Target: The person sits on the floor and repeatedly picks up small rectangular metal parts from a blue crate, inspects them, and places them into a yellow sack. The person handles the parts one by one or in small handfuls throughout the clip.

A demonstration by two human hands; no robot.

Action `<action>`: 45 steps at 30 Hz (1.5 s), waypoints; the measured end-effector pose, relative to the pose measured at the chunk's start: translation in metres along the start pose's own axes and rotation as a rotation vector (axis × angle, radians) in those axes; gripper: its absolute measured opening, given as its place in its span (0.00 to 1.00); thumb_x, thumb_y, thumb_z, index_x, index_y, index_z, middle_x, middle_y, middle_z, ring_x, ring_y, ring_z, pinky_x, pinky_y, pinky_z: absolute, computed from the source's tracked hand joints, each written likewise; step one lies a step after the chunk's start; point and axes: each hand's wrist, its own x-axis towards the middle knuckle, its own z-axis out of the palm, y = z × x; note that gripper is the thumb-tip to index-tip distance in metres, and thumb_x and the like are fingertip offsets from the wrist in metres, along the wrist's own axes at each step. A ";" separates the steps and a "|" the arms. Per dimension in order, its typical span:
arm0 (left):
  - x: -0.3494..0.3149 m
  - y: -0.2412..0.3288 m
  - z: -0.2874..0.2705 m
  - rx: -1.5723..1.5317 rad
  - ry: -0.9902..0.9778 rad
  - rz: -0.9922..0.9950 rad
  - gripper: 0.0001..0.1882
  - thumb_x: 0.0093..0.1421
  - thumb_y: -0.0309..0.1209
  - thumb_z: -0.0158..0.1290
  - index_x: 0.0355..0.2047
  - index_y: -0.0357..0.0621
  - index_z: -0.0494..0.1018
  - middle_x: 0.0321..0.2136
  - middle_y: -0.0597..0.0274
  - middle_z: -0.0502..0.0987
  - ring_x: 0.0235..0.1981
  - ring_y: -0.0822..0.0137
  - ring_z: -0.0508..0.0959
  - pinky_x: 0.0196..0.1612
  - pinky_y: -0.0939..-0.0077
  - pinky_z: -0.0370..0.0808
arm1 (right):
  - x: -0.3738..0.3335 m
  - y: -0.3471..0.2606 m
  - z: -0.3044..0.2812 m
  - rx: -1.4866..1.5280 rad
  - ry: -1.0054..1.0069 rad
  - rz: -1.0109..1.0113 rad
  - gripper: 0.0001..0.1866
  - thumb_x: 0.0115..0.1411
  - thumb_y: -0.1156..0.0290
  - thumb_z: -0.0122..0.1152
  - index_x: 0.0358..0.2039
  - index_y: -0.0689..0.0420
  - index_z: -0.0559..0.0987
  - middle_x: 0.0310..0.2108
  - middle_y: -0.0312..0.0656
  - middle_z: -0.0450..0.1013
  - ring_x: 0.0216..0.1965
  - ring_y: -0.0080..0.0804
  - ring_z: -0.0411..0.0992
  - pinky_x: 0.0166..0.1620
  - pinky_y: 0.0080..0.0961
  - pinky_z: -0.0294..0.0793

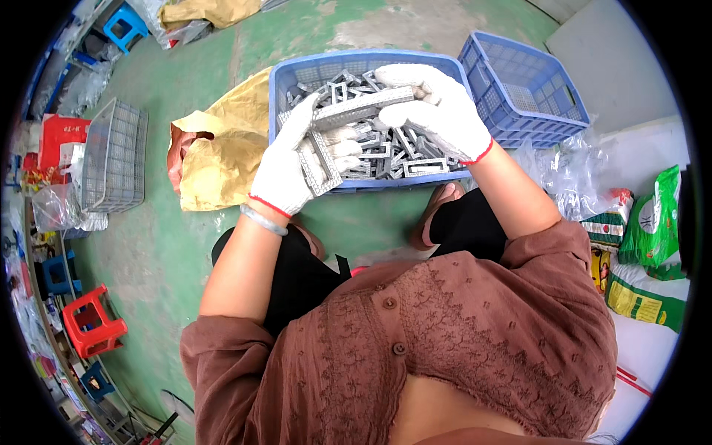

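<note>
Both my hands wear white knit gloves with red cuffs and are over a blue plastic crate (pixel 356 55) full of small grey rectangular metal frames (pixel 426 168). In my left hand (pixel 285 167) lies one grey metal frame (pixel 320 162), held slantwise across the palm with the fingers curled behind it. A longer grey metal piece (pixel 363 107), like a bar with one broad side showing, spans between the hands. My right hand (pixel 437 107) pinches its right end between thumb and fingers. Its left end is by my left thumb, above the frame; whether that thumb presses on it is unclear.
A second blue crate (pixel 530 119) stands behind at right. Left of the full crate lies a torn yellow-brown paper sack (pixel 226 152). Further left are a grey crate (pixel 115 159), a red stool (pixel 95 322) and loaded shelves. Clear plastic and a green bag (pixel 653 219) are at right.
</note>
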 end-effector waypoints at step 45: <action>-0.008 -0.009 0.029 0.070 -0.039 0.395 0.33 0.55 0.09 0.48 0.61 0.41 0.60 0.59 0.48 0.67 0.59 0.52 0.71 0.63 0.51 0.70 | -0.008 0.019 0.005 0.260 -0.041 -0.133 0.30 0.59 0.78 0.59 0.62 0.67 0.64 0.57 0.53 0.70 0.54 0.39 0.73 0.56 0.34 0.75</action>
